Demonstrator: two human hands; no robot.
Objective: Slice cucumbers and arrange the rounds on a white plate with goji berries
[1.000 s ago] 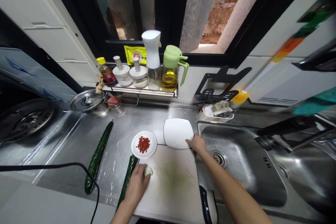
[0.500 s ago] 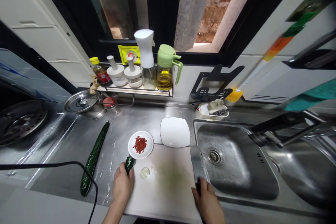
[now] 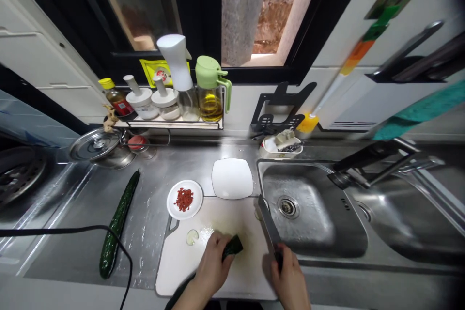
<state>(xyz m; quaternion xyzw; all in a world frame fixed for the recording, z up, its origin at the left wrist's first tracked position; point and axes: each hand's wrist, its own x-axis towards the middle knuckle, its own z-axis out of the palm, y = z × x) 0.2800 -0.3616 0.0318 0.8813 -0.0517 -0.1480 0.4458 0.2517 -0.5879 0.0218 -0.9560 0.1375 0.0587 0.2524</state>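
My left hand [image 3: 213,262] is wrapped round a dark green cucumber [image 3: 233,247] over the middle of the white cutting board [image 3: 174,271]; its cut end points right. Part of the cucumber is hidden under my hand and wrist. At the board's right edge, my right hand [image 3: 288,273] grips the black handle of a knife [image 3: 269,223], blade pointing away from me. A thin pale slice [image 3: 192,237] lies on the board's left part, and another bit shows beside the blade. A second whole cucumber [image 3: 119,227] rests on the steel counter at left.
Behind the board stand a plate of red berries [image 3: 184,199] and a bare white plate [image 3: 232,179]. The sink [image 3: 319,223] is at right, under a black faucet [image 3: 366,164]. A shelf [image 3: 174,124] holds bottles and jars. A black cable [image 3: 123,247] crosses at left.
My left hand has moved right with the cucumber, from the board's left edge to its middle. The knife is still in my right hand, its blade turned more edge-on. The view has shifted right.
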